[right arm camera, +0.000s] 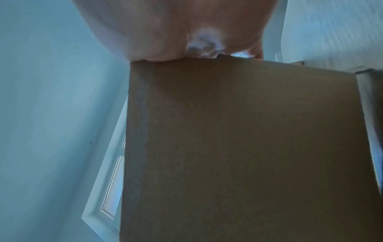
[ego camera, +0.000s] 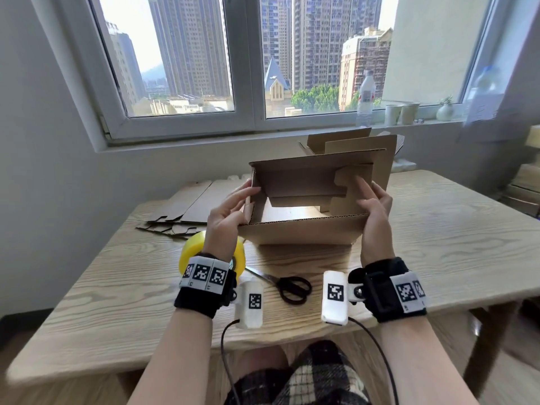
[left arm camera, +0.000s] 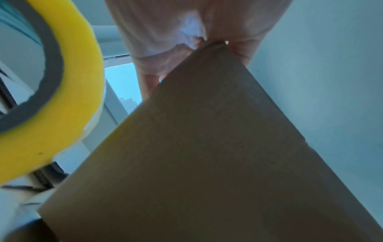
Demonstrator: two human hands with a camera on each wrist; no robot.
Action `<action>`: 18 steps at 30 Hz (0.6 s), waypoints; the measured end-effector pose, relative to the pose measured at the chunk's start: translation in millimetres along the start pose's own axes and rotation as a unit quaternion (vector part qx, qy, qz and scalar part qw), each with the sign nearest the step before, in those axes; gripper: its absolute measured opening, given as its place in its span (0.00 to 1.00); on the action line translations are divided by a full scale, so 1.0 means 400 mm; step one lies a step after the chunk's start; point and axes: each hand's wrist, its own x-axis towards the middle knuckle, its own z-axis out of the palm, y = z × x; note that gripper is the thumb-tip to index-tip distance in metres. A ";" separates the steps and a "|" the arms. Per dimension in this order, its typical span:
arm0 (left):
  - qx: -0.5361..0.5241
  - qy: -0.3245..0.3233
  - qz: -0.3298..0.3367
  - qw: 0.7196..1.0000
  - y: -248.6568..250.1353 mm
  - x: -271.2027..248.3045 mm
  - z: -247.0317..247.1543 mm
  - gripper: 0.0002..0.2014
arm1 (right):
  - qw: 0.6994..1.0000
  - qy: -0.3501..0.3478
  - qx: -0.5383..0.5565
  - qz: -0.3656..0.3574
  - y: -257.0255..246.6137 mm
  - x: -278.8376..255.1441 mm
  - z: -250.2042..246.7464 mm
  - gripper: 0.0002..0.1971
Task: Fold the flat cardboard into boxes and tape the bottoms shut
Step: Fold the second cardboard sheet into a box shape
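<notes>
Cardboard box (ego camera: 304, 232), opened into a tube, stands at the worktop (ego camera: 438, 247) centre, held at both ends. Left hand (ego camera: 226, 213) grips the left wall; right hand (ego camera: 375, 209) grips the right wall, fingers pressing an inner flap (ego camera: 347, 185). Near side: scissors (ego camera: 287, 286) and yellow tape roll (ego camera: 193, 247), neither in hand. Judged status: flaps partly folded, bottom open, taping outstanding. Far left: flat cardboard (ego camera: 187, 209) awaits folding. Far right: another folded box (ego camera: 359, 141), bottom hidden. Wrist views show only outer walls.
</notes>
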 end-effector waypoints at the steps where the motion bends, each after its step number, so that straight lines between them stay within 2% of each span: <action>1: 0.009 -0.007 -0.006 1.000 -0.002 -0.004 0.000 0.28 | 1.000 0.007 -0.002 0.000 0.000 0.001 -0.002 0.21; 4: 0.060 0.012 0.004 0.998 -0.003 -0.007 -0.005 0.21 | 1.000 0.012 -0.022 -0.002 0.001 0.000 -0.016 0.19; 7: 0.117 0.090 0.064 0.987 0.008 0.011 -0.009 0.12 | 0.999 0.002 -0.040 -0.005 0.002 -0.006 -0.025 0.21; 9: 0.159 0.091 0.094 0.979 0.015 0.026 -0.004 0.09 | 0.999 -0.002 -0.045 -0.006 0.002 -0.008 -0.025 0.24; 14: 0.260 0.070 0.121 0.955 0.028 0.037 -0.013 0.19 | 0.999 -0.006 -0.051 -0.012 -0.005 -0.011 -0.021 0.28; 18: 0.410 0.012 0.159 0.898 0.060 0.040 -0.008 0.25 | 0.998 0.005 -0.061 -0.010 -0.003 -0.011 -0.024 0.26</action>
